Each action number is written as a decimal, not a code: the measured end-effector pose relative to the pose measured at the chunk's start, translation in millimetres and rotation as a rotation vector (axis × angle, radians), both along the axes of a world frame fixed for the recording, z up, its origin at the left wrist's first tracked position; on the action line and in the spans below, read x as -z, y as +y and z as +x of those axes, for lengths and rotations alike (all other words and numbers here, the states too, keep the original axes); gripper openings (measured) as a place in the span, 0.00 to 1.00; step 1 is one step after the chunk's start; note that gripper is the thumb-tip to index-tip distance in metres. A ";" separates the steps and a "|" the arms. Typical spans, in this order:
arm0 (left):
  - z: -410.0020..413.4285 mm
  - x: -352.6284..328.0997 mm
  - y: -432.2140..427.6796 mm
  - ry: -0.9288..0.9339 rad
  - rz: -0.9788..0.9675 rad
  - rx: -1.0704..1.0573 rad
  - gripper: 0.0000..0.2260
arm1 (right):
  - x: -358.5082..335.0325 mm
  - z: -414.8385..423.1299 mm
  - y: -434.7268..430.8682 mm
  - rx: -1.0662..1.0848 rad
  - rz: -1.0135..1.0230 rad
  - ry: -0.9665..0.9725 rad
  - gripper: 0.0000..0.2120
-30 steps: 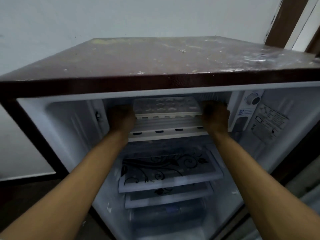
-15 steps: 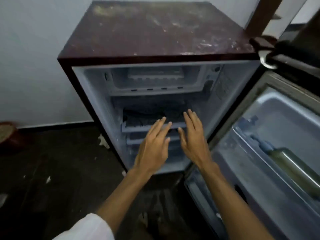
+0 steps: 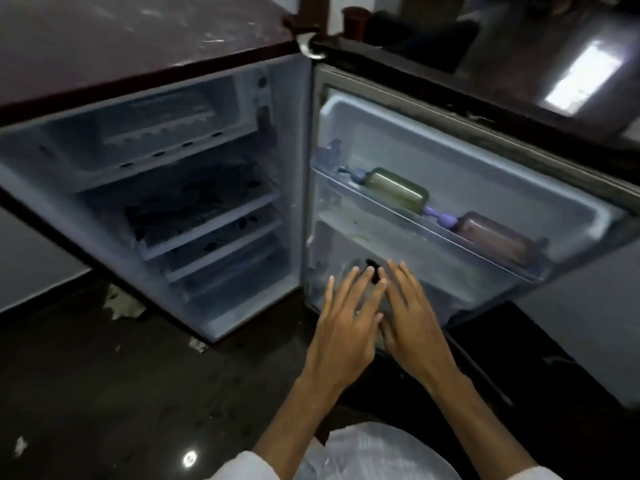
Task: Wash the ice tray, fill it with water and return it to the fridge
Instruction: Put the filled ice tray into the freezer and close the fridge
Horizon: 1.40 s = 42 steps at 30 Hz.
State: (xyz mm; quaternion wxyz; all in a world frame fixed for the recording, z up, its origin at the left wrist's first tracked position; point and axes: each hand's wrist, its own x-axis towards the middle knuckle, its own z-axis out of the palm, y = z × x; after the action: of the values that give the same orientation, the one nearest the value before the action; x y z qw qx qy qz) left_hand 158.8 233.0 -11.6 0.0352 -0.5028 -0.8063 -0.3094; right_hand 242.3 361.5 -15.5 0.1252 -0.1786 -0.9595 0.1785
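Open fridge [image 3: 138, 36], ice tray [image 3: 156, 124] up top, left hand [image 3: 344, 329], right hand [image 3: 414, 323] far below, fingers [image 3: 360, 287] straight, empty

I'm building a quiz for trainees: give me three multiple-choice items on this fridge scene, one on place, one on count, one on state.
1. Where is the white plastic ice tray? A) top freezer compartment B) lowest shelf C) floor
2. How many bottles lie on the clear door shelf? A) one B) two C) four
3. The left hand and right hand are: A) gripping the tray B) open, empty C) fisted
A: it lies up top. B: green bottle, brown bottle. B: fingers straight, holding nothing.
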 end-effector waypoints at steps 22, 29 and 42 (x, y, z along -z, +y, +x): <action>159.4 -22.3 172.0 -0.190 0.143 0.286 0.21 | -83.0 163.3 195.7 0.549 -0.085 0.190 0.35; 194.7 -16.2 217.5 -0.280 0.243 0.103 0.19 | -84.8 165.0 234.6 0.277 -0.322 0.228 0.34; 239.0 -1.1 233.4 -0.407 0.244 -0.069 0.20 | -80.8 198.2 248.7 0.065 -0.614 0.404 0.22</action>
State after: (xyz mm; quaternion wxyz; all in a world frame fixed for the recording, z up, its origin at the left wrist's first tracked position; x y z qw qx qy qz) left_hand 397.7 466.4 -10.5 -0.0570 -0.3943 -0.7702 -0.4980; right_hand 440.5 610.2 65.4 0.2583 -0.1995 -0.8110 0.4856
